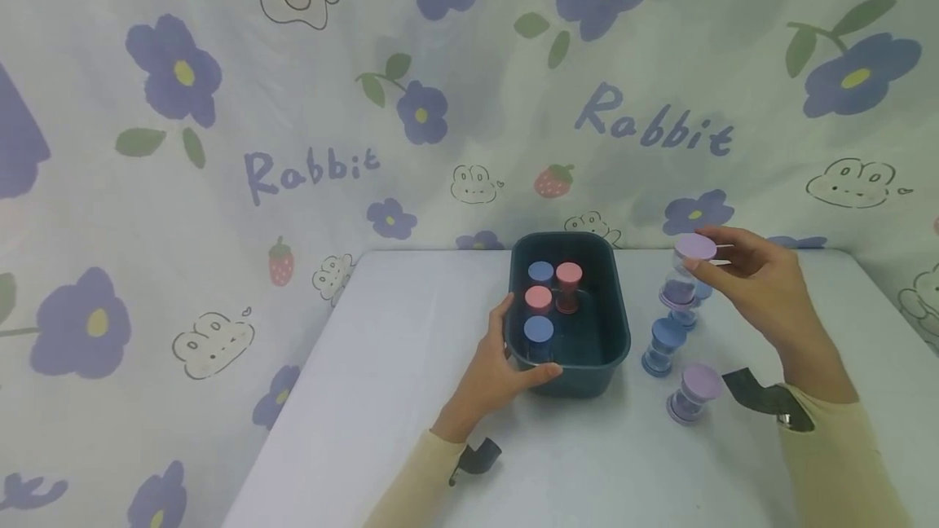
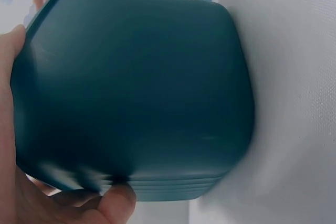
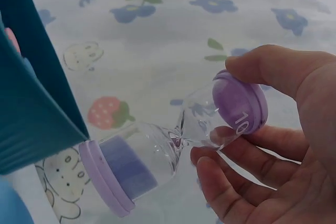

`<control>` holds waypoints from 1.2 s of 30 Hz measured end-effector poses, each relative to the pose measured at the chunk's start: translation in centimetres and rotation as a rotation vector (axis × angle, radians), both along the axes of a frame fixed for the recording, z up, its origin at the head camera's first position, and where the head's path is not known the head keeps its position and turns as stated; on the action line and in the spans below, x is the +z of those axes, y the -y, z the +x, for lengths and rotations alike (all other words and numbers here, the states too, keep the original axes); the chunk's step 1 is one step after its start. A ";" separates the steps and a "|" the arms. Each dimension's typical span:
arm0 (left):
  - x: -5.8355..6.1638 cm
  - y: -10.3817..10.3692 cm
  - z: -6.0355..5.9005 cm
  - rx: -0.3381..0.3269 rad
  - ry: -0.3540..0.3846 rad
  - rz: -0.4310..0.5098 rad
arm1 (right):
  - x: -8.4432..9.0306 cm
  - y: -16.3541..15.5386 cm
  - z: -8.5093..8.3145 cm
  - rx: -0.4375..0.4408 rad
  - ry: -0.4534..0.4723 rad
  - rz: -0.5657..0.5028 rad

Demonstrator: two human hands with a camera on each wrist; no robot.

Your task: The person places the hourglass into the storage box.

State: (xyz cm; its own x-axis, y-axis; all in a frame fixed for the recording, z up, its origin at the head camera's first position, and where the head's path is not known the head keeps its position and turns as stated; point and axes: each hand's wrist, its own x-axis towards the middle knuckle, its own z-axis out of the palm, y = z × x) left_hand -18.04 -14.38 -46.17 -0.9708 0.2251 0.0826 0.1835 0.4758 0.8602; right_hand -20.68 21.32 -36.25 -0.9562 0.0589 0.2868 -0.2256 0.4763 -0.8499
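Observation:
A dark teal tub (image 1: 610, 324) sits on the white table and holds several sand timers with blue (image 1: 539, 329) and pink (image 1: 539, 298) caps. My left hand (image 1: 506, 361) grips the tub's near left corner, thumb on the front wall; the left wrist view shows the tub's outer wall (image 2: 136, 93) filling the frame. My right hand (image 1: 741, 263) holds a purple sand timer (image 1: 685, 274) by its top cap, lifted to the right of the tub. In the right wrist view this purple timer (image 3: 173, 145) hangs from thumb and fingers, sand in its lower bulb.
On the table right of the tub stand a blue timer (image 1: 663, 346) and a purple timer (image 1: 692, 393); another blue one is partly hidden behind the held timer. A flower-and-rabbit printed cloth (image 1: 293, 104) hangs behind the table. The table's left edge (image 1: 293, 398) lies near.

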 end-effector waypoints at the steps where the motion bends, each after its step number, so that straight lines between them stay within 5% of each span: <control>1: 0.0 0.0 0.0 -0.001 0.000 0.001 | 0.2 0.3 -0.1 0.004 -0.003 -0.001; 16: -0.2 0.1 0.0 0.007 -0.002 -0.016 | 1.9 5.4 -2.1 0.118 -0.022 -0.008; 25: -0.3 0.1 0.1 0.004 0.000 0.002 | 1.4 8.2 -3.8 0.194 -0.039 0.045; 36: -0.2 0.0 0.3 0.004 0.001 0.003 | 0.6 9.6 -5.6 0.275 0.044 0.138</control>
